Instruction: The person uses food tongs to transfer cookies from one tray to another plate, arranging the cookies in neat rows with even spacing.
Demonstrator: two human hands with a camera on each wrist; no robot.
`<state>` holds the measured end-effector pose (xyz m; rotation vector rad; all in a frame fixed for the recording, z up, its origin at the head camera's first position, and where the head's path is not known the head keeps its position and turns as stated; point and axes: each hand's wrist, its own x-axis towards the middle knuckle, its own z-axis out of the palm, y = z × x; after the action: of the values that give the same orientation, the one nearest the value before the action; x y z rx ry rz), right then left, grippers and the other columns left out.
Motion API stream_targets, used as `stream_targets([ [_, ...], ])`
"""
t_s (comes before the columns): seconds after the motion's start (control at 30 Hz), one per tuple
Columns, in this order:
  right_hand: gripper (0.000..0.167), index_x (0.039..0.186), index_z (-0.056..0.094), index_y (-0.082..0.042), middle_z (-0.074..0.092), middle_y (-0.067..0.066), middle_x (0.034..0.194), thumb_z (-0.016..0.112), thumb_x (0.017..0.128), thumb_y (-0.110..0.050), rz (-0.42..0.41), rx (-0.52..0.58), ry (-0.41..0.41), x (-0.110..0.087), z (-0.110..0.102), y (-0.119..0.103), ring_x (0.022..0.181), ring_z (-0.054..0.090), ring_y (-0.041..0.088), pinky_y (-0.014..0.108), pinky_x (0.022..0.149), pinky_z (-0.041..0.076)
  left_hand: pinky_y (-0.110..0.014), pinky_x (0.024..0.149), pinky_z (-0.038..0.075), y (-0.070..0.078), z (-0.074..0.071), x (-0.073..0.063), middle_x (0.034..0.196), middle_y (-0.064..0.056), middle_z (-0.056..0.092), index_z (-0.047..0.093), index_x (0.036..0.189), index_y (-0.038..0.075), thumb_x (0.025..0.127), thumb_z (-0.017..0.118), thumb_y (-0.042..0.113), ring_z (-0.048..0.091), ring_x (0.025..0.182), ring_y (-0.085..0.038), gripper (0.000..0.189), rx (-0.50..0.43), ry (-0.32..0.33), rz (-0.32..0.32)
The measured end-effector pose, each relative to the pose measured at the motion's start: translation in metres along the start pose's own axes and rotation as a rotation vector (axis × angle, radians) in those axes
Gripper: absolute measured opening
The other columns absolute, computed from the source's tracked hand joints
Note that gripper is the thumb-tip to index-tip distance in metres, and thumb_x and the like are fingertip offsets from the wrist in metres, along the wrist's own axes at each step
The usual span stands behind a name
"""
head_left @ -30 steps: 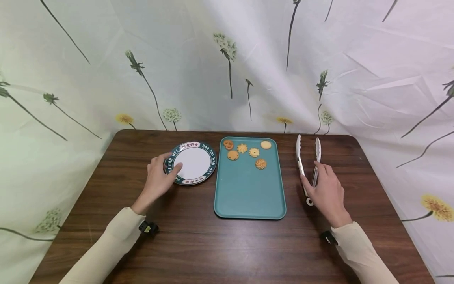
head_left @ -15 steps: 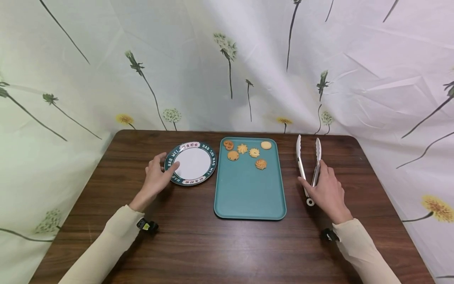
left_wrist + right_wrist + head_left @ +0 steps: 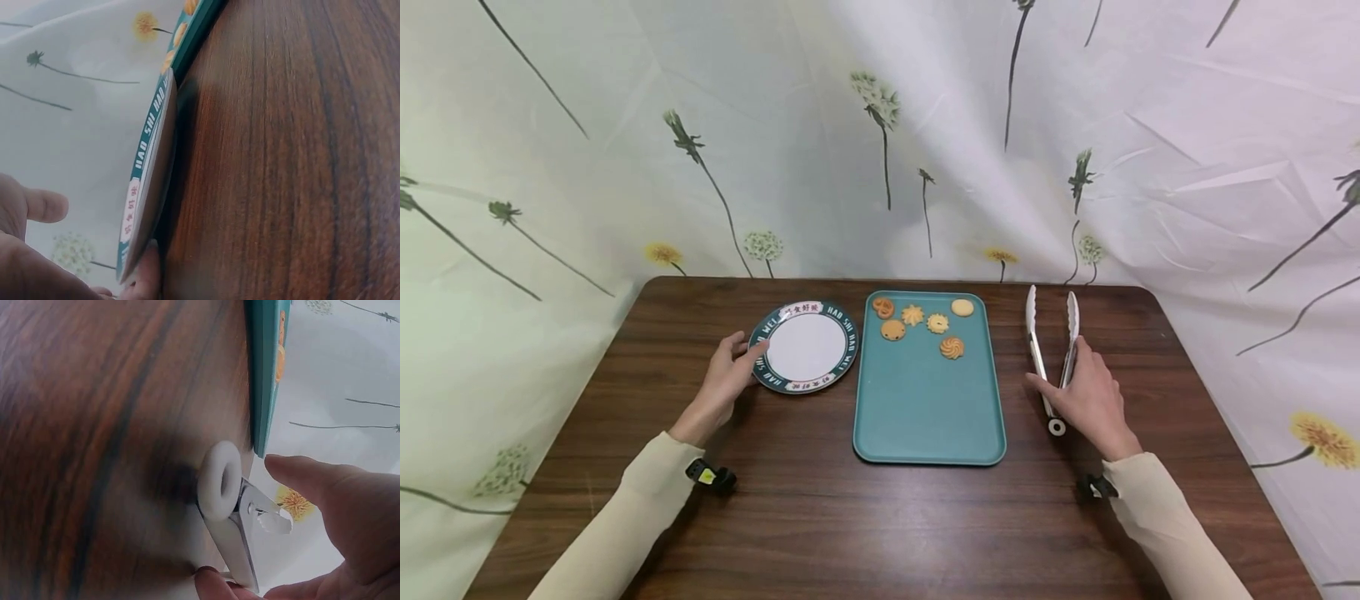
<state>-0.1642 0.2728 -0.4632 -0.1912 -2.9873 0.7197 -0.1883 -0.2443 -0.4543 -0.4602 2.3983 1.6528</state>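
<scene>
A round plate (image 3: 807, 347) with a white middle and a dark green lettered rim lies at the left of the table. My left hand (image 3: 722, 382) is at its left edge with relaxed fingers. In the left wrist view the thumb (image 3: 47, 206) stands apart from the plate, while a fingertip (image 3: 147, 272) meets the rim's underside. On the right lie spread metal tongs (image 3: 1032, 317) with scalloped tips and a white end ring (image 3: 209, 487). Around their handles is my right hand (image 3: 1093, 400), its fingers along the right arm and its thumb (image 3: 294, 478) held away.
Between the hands lies a teal rectangular tray (image 3: 928, 408). Several cookies sit at its far end, among them a pretzel-shaped one (image 3: 883, 307), an oval one (image 3: 962, 307) and a swirled one (image 3: 951, 347). A flower-printed cloth (image 3: 820, 167) hangs behind the wooden table (image 3: 880, 533).
My left hand has drawn back slightly left, its thumb sliding off the plate's middle toward the rim. My right thumb has lifted away from the tongs' left arm. Plate, tray and tongs stay put.
</scene>
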Motion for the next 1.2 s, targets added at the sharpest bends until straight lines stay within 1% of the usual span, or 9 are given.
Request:
stream_targets([
  [0.07,0.112,0.163,0.021,0.005,0.046,0.038,0.148,0.077,0.088,-0.055,0.006,0.002,-0.008,0.002,0.001,0.000,0.128,0.050,0.057,0.075,0.091,0.050,-0.050,0.121,0.048,-0.002,-0.001,0.001,0.170,-0.026,0.017,0.003,0.168,0.006,0.110,0.045,0.044,0.043,0.142,-0.034,0.081,-0.011,0.002,-0.009],
  [0.2,0.110,0.163,0.020,0.005,0.046,0.038,0.147,0.078,0.089,-0.052,0.006,0.004,-0.010,0.004,0.003,0.000,0.126,0.051,0.056,0.075,0.090,0.050,-0.045,0.116,0.053,-0.003,-0.001,0.001,0.170,-0.025,0.020,0.006,0.168,0.007,0.109,0.045,0.046,0.045,0.140,-0.032,0.081,-0.017,0.012,-0.011],
  [0.37,0.103,0.163,0.020,0.005,0.046,0.038,0.146,0.075,0.091,-0.045,0.004,0.001,-0.011,0.006,0.004,-0.001,0.121,0.053,0.059,0.074,0.086,0.052,-0.031,0.104,0.060,-0.004,-0.001,0.001,0.169,-0.024,0.023,0.010,0.168,0.007,0.110,0.045,0.044,0.047,0.137,-0.029,0.078,-0.034,0.014,-0.008],
  [0.53,0.099,0.162,0.021,0.006,0.049,0.037,0.139,0.074,0.092,-0.039,-0.002,-0.005,-0.013,0.006,0.004,0.000,0.111,0.057,0.058,0.071,0.079,0.054,-0.020,0.092,0.061,-0.007,-0.002,0.003,0.169,-0.024,0.023,0.012,0.168,0.006,0.110,0.046,0.042,0.048,0.135,-0.028,0.076,-0.021,0.004,-0.008],
  [0.7,0.095,0.162,0.023,0.005,0.051,0.034,0.133,0.074,0.092,-0.036,-0.008,-0.023,-0.016,0.006,0.004,0.000,0.099,0.059,0.052,0.066,0.072,0.055,-0.018,0.088,0.060,-0.008,0.000,0.005,0.167,-0.023,0.027,0.013,0.167,0.006,0.109,0.047,0.044,0.050,0.132,-0.029,0.077,0.002,-0.007,0.002],
  [0.8,0.094,0.162,0.025,0.005,0.051,0.034,0.134,0.074,0.093,-0.036,-0.011,-0.028,-0.019,0.007,0.004,0.000,0.100,0.059,0.053,0.067,0.073,0.055,-0.017,0.083,0.060,-0.008,0.000,0.005,0.165,-0.024,0.029,0.014,0.167,0.006,0.109,0.047,0.043,0.052,0.127,-0.027,0.076,0.001,-0.002,0.008],
  [0.9,0.093,0.161,0.026,0.005,0.051,0.035,0.135,0.074,0.093,-0.036,-0.018,-0.026,-0.019,0.007,0.004,0.000,0.104,0.058,0.055,0.068,0.076,0.054,-0.018,0.079,0.062,-0.009,0.000,0.004,0.164,-0.025,0.029,0.013,0.167,0.006,0.111,0.046,0.037,0.053,0.119,-0.024,0.073,-0.001,-0.007,0.020],
  [1.0,0.091,0.161,0.028,0.005,0.050,0.035,0.136,0.074,0.093,-0.034,-0.028,-0.018,-0.015,0.007,0.004,0.000,0.108,0.057,0.056,0.070,0.080,0.053,-0.018,0.079,0.064,-0.011,-0.001,0.003,0.165,-0.025,0.027,0.011,0.168,0.007,0.112,0.044,0.026,0.054,0.115,-0.023,0.068,-0.006,-0.019,0.043],
  [1.2,0.085,0.159,0.032,0.005,0.052,0.036,0.135,0.072,0.092,-0.030,-0.052,0.000,0.011,0.007,0.004,0.002,0.114,0.055,0.056,0.072,0.084,0.051,-0.017,0.079,0.065,-0.016,-0.003,0.004,0.162,-0.028,0.029,0.015,0.167,0.005,0.109,0.042,0.007,0.055,0.123,-0.030,0.063,-0.007,-0.021,0.095],
])
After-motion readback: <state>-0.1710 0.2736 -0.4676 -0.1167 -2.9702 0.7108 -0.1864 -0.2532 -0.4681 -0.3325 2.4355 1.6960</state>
